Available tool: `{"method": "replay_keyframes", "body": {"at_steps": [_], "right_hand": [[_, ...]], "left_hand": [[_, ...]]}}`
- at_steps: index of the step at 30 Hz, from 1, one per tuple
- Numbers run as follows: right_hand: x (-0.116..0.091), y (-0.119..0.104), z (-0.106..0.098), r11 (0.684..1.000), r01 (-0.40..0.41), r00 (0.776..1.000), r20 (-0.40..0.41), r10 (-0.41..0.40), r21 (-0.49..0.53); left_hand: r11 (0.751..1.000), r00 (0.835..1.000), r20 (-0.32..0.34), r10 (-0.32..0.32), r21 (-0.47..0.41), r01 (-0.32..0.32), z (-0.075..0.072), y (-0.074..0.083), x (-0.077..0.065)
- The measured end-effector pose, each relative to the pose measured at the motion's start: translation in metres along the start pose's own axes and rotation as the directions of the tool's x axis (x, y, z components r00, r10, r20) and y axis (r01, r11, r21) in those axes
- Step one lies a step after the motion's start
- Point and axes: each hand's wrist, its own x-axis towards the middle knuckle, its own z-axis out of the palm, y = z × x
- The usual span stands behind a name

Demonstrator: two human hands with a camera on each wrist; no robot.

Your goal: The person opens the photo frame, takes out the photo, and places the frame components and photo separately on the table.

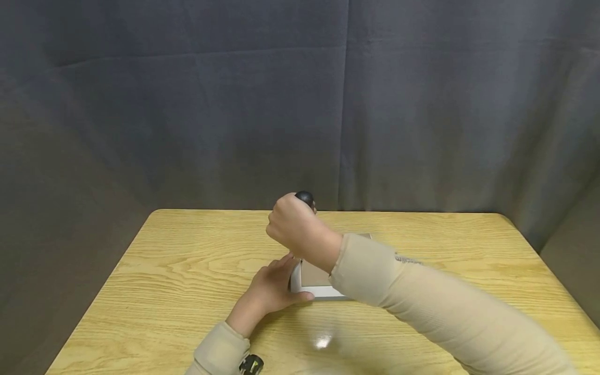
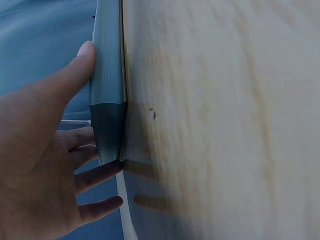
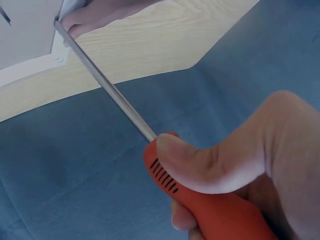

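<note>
A picture frame lies on the table with its brown backing board facing up and a silver-white border around it. My left hand holds its left side, the thumb against the near edge and the fingers spread along the left edge. In the left wrist view the thumb presses the frame's side. Above the frame, my right hand grips a screwdriver with a black butt end. Its orange handle and long metal shaft show in the right wrist view; the tip meets the backing near a corner.
The wooden table extends on both sides of the frame. A dark grey curtain hangs behind it. The right sleeve crosses over the frame's right part and hides it. A black device sits by the left cuff.
</note>
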Motion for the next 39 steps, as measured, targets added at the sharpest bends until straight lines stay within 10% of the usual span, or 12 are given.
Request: {"method": "replay_keyframes", "body": {"at_steps": [25,31,39], "right_hand": [[0.023,-0.005,-0.023,0.977,0.116,0.992,0.074,-0.104,-0.177],[0.010,0.019,0.004,0.997,0.079,0.997,-0.012,-0.079,-0.002],[-0.017,0.045,0.061,0.956,0.004,0.998,-0.063,0.015,0.295]], "left_hand": [[0.999,0.998,-0.055,0.037,0.014,-0.036,-0.004,-0.003,-0.005],[0.994,0.999,0.029,-0.032,0.101,0.029,-0.009,-0.003,-0.003],[0.997,0.995,0.087,-0.053,-0.044,0.057,-0.008,-0.008,-0.006]]}}
